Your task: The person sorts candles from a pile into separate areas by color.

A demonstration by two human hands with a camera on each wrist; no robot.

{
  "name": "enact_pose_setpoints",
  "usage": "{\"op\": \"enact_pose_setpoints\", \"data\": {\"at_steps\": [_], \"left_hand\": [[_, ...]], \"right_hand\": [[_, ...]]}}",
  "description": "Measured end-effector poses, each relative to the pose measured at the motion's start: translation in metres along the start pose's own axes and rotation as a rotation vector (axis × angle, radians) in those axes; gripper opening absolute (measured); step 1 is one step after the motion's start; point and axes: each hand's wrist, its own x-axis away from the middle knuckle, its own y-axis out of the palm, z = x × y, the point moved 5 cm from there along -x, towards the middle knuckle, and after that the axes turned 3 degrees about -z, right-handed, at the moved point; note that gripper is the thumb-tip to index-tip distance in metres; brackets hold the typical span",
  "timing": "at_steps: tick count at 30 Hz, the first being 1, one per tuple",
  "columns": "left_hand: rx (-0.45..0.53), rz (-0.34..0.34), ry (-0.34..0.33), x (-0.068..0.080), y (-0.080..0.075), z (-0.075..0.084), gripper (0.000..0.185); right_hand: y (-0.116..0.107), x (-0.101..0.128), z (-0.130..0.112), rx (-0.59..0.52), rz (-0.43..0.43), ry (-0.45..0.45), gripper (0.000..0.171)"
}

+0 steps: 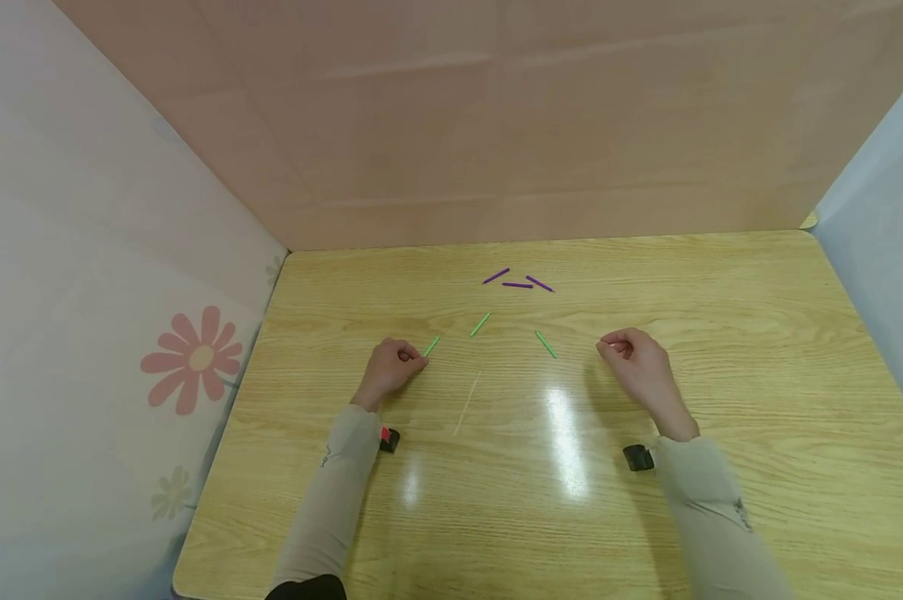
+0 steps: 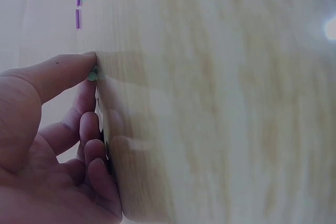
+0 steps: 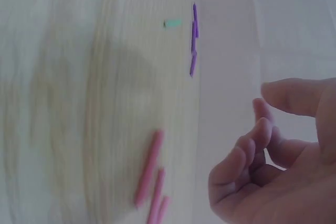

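While the left hand (image 1: 391, 369) pinches the near end of a green stick (image 1: 432, 346) between thumb and finger, low over the wooden table (image 1: 286, 375), the right hand (image 1: 637, 367) is seen to hold nothing: its fingers curl loosely, and the right wrist view shows a gap between thumb and forefinger. The pinched stick slants away from the person and toward the right; whether it touches the wood cannot be told. A second green stick (image 1: 481, 324) lies to its right and somewhat farther out, at a similar slant; a third green stick (image 1: 546, 344) lies farther right, slanting the opposite way. Near the far edge, three purple sticks (image 1: 517, 285) lie close together, the middle one nearly level, the outer two with their outer ends angled toward the person. In the right wrist view, three red sticks (image 3: 149, 167) lie near one another; the head view does not show them, presumably because the right hand or forearm hides them. Judged from this layout, the work stands partway: the purple sticks appear set in a compact group and two green sticks lie free, whereas the pinched one is not yet released. The red sticks, untouched by either hand, are probably left to handle.
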Motion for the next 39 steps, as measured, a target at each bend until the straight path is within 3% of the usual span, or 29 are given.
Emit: {"op": "enact_pose_setpoints", "data": {"at_steps": [8,16,39], "left_hand": [[-0.008,-0.003,0.009,0.0,0.0,0.0,0.02],[-0.007,-0.003,0.01,0.0,0.0,0.0,0.02],[-0.02,0.003,0.005,0.002,-0.002,0.005,0.02]], "right_hand": [[0.024,-0.007,-0.005,-0.069,0.007,-0.038,0.029],[0.048,-0.015,0.001,-0.151,-0.062,0.016,0.029],[0.07,-0.028,-0.004,-0.038,-0.096,0.074,0.024]]}}
